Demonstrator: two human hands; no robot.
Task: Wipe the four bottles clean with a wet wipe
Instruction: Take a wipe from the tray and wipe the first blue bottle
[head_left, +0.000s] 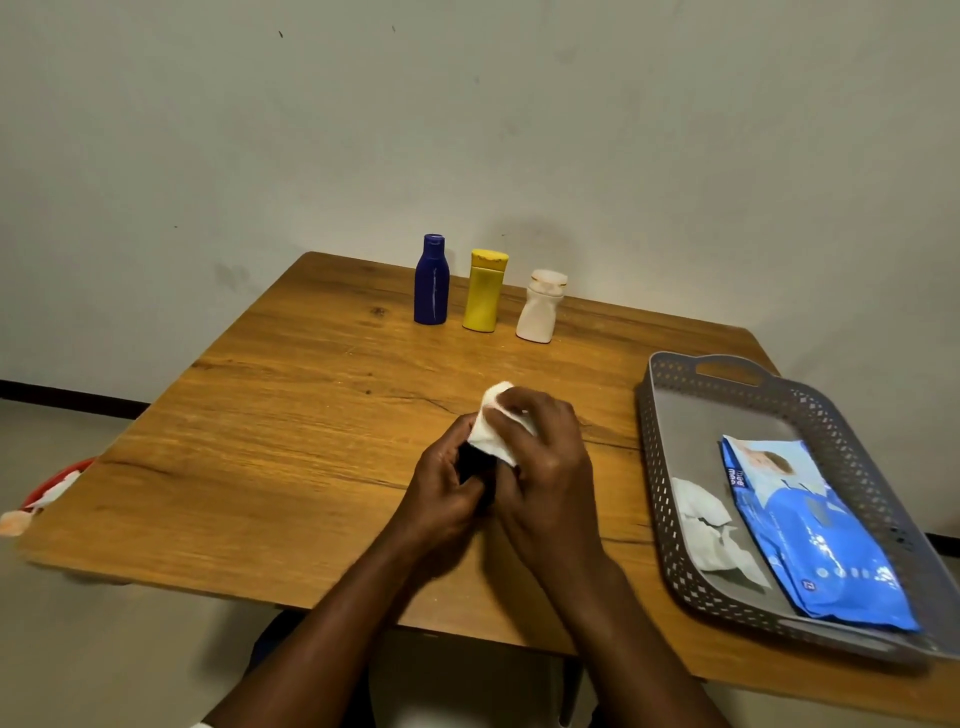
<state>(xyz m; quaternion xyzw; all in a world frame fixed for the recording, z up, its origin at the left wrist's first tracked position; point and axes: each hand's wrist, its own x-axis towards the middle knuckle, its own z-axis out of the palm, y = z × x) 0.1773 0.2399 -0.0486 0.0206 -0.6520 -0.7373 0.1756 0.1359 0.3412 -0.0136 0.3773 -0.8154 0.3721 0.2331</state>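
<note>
The left hand (447, 488) grips a small dark bottle (474, 465) over the bench; the right hand (540, 447) clasps a white wet wipe (491, 434) around it. Best to turn the bottle, rubbing every side.

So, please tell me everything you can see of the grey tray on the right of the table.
The grey plastic tray with perforated walls lies flat on the wooden table, at its right edge. Its low sides are pierced with small holes, and the far end has a cut-out handle. Inside lie a blue pack of wet wipes and, to its left, a crumpled white wipe. Neither hand touches it.
</note>
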